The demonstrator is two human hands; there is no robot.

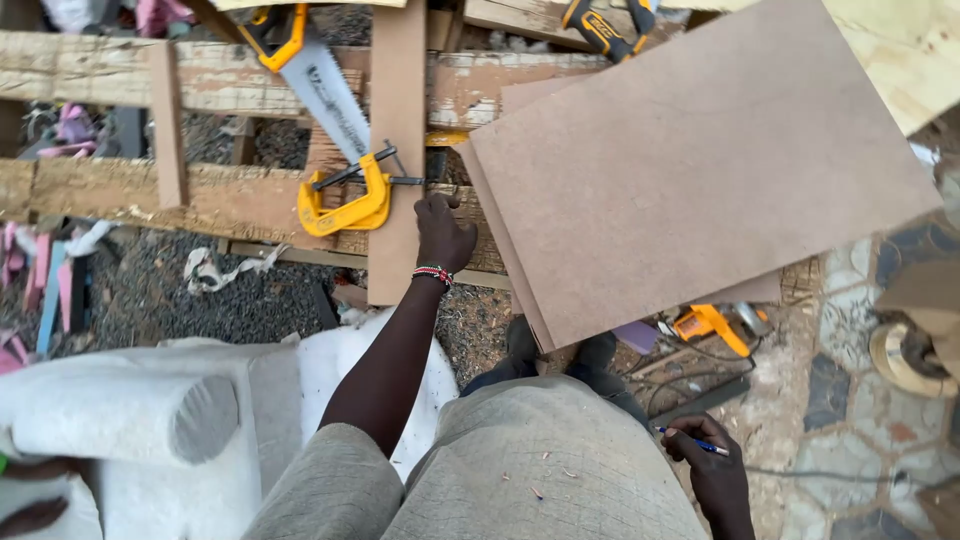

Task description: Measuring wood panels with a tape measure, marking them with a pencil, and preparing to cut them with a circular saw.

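The left hand point(444, 232) reaches forward with its knuckles up and fingers curled down onto the edge of a narrow upright board point(398, 150), just beside the screw handle of a yellow C-clamp point(347, 199); whether the fingers pinch anything I cannot tell. A beaded bracelet point(433, 273) circles that wrist. The clamp bites onto the board and the weathered timber rail point(130, 195) that serves as the tabletop. A handsaw point(318, 85) with a yellow-and-black handle lies slanted above the clamp, its blade tip near it. Right of the hand, almost touching, sits a stack of large brown fibreboard sheets point(700, 170), tilted and overhanging the rail. The right hand point(712, 470) hangs low by the person's hip, closed around a blue pen point(692, 440). Beyond it an orange power tool point(712, 325) lies on the paved ground, partly under the sheets. At lower left stand blocks of white foam point(130, 420).
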